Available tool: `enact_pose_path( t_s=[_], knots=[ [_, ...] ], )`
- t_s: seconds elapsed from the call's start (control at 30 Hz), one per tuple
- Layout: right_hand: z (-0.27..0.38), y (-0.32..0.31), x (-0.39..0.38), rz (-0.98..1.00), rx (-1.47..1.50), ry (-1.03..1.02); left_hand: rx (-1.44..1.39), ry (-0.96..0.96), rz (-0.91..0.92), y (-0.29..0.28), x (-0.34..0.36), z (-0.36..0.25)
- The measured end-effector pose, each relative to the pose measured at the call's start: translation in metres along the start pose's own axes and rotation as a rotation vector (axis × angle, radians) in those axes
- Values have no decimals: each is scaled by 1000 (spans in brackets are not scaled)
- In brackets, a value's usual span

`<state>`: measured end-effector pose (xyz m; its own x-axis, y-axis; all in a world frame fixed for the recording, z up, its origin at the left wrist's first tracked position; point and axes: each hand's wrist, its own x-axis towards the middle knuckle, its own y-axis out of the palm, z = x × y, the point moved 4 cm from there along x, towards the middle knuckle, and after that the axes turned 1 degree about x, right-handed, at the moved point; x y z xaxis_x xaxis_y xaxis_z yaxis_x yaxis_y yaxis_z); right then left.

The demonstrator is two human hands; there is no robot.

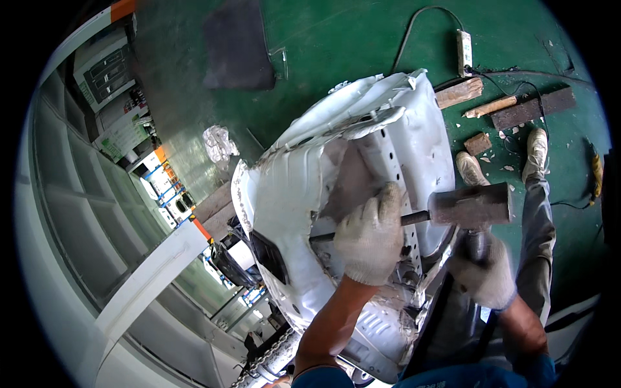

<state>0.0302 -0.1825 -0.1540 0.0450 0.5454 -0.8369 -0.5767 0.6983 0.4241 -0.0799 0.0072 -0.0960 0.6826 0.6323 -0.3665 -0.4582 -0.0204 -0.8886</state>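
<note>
My left hand [372, 236], in a pale knit work glove, is wrapped round a dark metal bar [414, 218]. The bar runs sideways over the opening of a white car body section [284, 194], one end near its dented, torn panel. In a similar glove, my right hand [485, 270] is closed on the handle of a sledgehammer [471, 205], slightly blurred. The hammer's heavy, worn head lies level, with one face at the bar's right end; whether they touch is hard to tell.
Wood blocks [458, 92], a dark beam [533, 108] and a power strip [464, 53] with cables lie on the green floor. A yellow-handled tool [596, 174] is far right. Another person's shoes [535, 154] stand beyond my right hand. Crumpled plastic [220, 143] and a dark mat [239, 45] lie leftward.
</note>
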Motion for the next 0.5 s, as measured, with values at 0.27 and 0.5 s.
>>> enact_pose_path(
  t_s=[0.27,0.5],
  knots=[
    [-12,-60,17,24,-123,177,-135,284,21,-18,-2,-34],
    [11,-91,14,-142,-94,142,-241,76,120,-3,45,-6]
  ],
)
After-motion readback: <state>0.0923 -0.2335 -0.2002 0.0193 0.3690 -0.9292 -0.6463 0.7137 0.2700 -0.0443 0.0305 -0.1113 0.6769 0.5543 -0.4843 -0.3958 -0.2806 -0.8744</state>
